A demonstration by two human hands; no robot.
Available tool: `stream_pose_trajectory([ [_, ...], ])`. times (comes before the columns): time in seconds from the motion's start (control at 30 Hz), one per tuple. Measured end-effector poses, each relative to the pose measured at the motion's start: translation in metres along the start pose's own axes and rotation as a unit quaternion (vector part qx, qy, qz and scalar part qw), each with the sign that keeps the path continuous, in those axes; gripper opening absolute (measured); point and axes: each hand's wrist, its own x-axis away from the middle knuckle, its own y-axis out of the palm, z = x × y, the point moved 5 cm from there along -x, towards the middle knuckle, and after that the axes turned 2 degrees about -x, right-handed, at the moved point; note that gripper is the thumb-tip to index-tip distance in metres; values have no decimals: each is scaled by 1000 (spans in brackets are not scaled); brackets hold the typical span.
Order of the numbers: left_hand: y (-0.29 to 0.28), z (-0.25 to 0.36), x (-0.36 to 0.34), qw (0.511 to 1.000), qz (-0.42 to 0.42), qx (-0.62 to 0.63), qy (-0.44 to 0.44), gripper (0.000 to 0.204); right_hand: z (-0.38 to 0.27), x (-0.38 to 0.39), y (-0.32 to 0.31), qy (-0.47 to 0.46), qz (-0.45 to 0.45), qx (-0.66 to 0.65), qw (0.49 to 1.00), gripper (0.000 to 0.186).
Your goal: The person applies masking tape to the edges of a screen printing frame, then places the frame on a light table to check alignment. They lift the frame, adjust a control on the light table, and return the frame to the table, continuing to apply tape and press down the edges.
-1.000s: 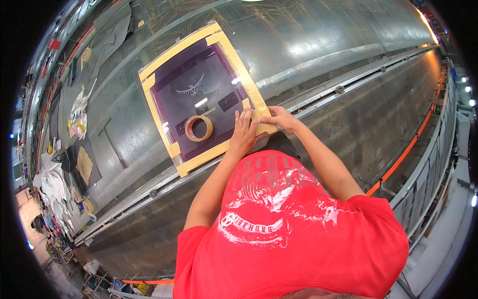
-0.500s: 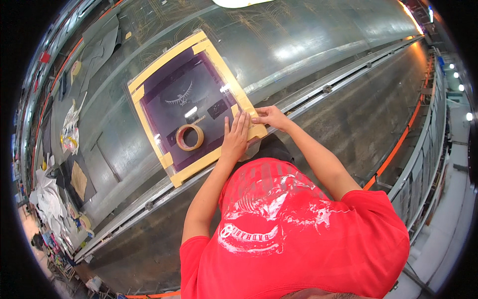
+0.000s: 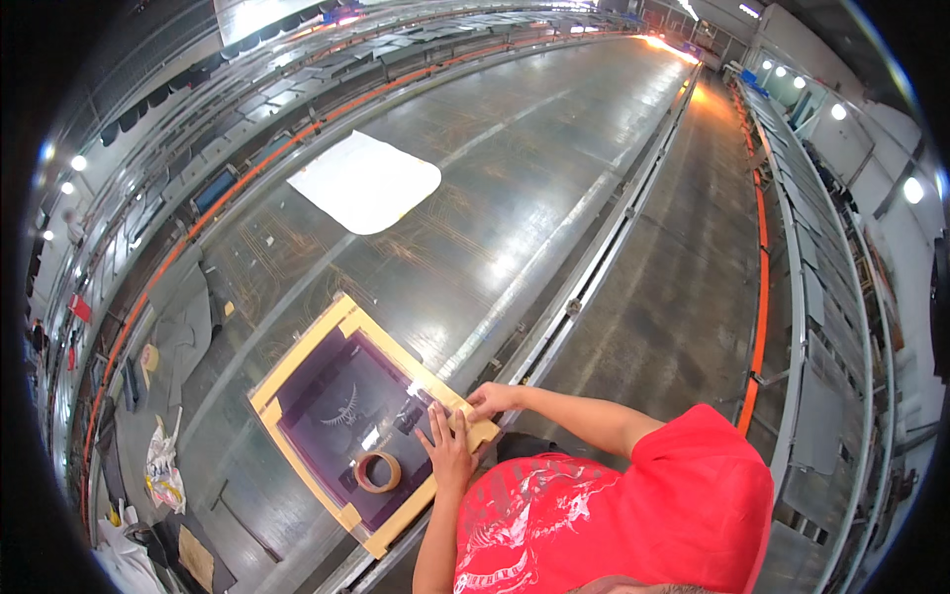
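A screen-printing frame (image 3: 319,388) lies tilted on the long table, its purple mesh bordered by yellow tape and marked with a pale winged figure. My left hand (image 3: 450,458) rests on the frame's near right corner, fingers spread over the taped border. Beside it, my right hand (image 3: 498,399) has bent fingers gripping the outer edge of the same corner; its fingertips are partly hidden. On the mesh, left of my left hand, sits a tan roll of tape (image 3: 394,475). A small dark patch (image 3: 408,417) shows near my left fingertips.
Farther along the metal table (image 3: 515,188) lies a white sheet (image 3: 366,183). Grey sheets (image 3: 183,317), crumpled wrapping (image 3: 164,465) and a brown card (image 3: 196,560) lie at left. A metal rail (image 3: 574,307) follows the table's right edge, with an orange strip (image 3: 760,287) beyond it.
The view has tipped up, showing more of the table and the whole white sheet. Both hands stay at the same frame corner; my left fingers look more spread. The tape roll has stayed put.
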Motion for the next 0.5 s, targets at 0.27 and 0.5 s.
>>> stream_pose_trajectory([
  [0.27,10,0,9,998,31,-35,36,87,18,-7,7,-73,114,7,991,52],
  [0.5,27,0,9,999,33,-24,33,80,6,-6,15,-77,352,179,916,65],
])
